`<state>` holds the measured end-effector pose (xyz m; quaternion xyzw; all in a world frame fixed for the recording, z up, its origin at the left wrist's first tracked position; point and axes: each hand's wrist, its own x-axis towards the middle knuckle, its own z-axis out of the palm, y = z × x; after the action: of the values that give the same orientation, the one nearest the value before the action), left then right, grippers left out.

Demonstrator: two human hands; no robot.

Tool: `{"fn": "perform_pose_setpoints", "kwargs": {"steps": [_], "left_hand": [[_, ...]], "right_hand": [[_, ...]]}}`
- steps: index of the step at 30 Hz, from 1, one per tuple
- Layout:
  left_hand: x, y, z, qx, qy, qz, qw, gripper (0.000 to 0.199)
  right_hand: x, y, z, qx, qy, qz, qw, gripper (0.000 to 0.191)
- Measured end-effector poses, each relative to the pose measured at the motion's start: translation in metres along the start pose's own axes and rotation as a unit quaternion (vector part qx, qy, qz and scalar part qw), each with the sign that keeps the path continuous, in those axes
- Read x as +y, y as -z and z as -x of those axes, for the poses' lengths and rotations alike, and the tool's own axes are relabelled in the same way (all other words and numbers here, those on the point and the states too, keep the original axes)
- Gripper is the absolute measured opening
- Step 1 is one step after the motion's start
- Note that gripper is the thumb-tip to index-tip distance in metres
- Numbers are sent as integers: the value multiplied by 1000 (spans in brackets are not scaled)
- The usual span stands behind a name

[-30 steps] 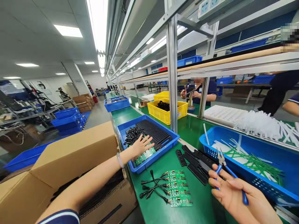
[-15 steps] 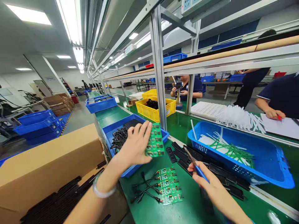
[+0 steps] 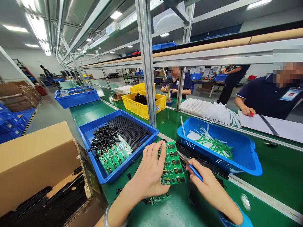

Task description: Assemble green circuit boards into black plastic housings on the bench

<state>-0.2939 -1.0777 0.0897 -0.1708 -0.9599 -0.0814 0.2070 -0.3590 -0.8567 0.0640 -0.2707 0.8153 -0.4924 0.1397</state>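
My left hand (image 3: 151, 170) grips a green circuit board panel (image 3: 174, 164) with rows of small black displays, fingers over its left edge and thumb below. In my right hand (image 3: 203, 179) is a blue-handled tool (image 3: 195, 171), closed in the fingers, its metal tip at the panel's upper right edge. Part of another green board (image 3: 161, 198) shows on the green table under the panel; black cables run out to its left. At the left, a blue tray (image 3: 106, 178) holds wired green boards (image 3: 115, 156), black cables and black slatted parts (image 3: 129, 129).
A blue basket (image 3: 243, 154) with green and white strips stands at the right. Behind the metal post (image 3: 148, 63) is a yellow bin (image 3: 134, 108). A cardboard box (image 3: 38, 151) with black parts is at lower left. Two people sit across the table.
The view has turned right. My left hand has brought the panel from beside the tray to above the boards on the table, and the tool's tip has come to the panel's edge.
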Motion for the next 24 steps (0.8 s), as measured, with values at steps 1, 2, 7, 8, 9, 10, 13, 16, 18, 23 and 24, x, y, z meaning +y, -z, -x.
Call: {"fn": "perform_pose_setpoints", "kwargs": {"steps": [1,2,7,8,9,10,13,16,18,23,24], "left_hand": [[1,-1,1,-1,0,18,1000,123],[1,-2,2,-1,0,39,999,124],[5,-6,6,5,16,121,993,131],[5,-6,6,7,16,122,992,131],[5,-7,5,10,15,116,993,130],[3,-7,5,15,15,105,994,129],[-3,-7,3,29,29,59,997,125],[-11,-4,4,37,48,30,998,125],[-14,-1,6,38,51,21,998,126],[-14,-1,9,24,67,49,996,129],[-12,-3,9,21,73,62,995,130]], "right_hand": [[1,1,1,-9,-21,-50,998,20],[2,2,1,-25,-54,-109,992,23],[1,6,0,-146,-168,-365,904,33],[2,6,0,-153,-157,-371,903,32],[3,7,-1,-144,-142,-352,914,33],[3,7,-1,-126,-121,-311,934,34],[5,9,-1,-78,-48,-145,985,35],[1,10,-1,-96,-22,-31,995,31],[-2,12,0,-104,-15,11,994,27],[4,11,2,-105,-35,-93,990,21],[7,10,1,-112,-67,-149,980,24]]}}
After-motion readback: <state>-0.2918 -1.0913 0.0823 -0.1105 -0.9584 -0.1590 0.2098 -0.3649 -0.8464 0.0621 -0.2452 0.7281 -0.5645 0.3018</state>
